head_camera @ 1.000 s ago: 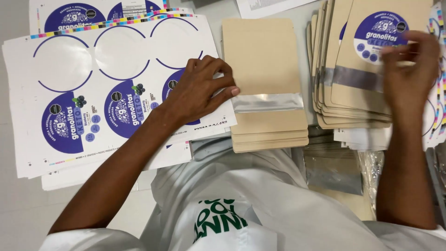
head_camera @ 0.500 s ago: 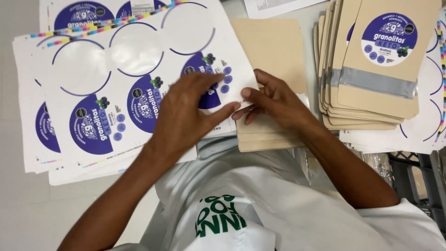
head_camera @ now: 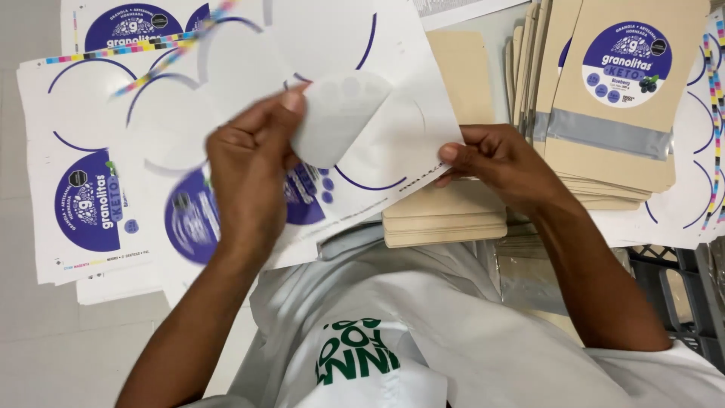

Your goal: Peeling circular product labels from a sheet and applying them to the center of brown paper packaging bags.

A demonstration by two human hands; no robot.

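My left hand (head_camera: pixel 249 174) pinches a round sticker (head_camera: pixel 336 117), peeled partly up from the white sticker sheet (head_camera: pixel 393 151) so its pale back side faces me. My right hand (head_camera: pixel 498 162) grips the lower right corner of that same sheet and holds it lifted. The sheet carries round blue-and-white labels (head_camera: pixel 94 204) and several empty circle outlines. Under my right hand lies a low stack of plain tan pouches (head_camera: pixel 445 219).
A fanned stack of tan pouches with a clear strip, the top one bearing a round blue label (head_camera: pixel 627 98), lies at the right on more white sheets (head_camera: pixel 698 189). More sticker sheets (head_camera: pixel 121 26) lie at the upper left. A dark crate (head_camera: pixel 680 302) shows at lower right.
My right hand left the labelled pouch stack, came to the sheet and took its corner. My left hand has peeled a round sticker up off the sheet, which is now lifted.
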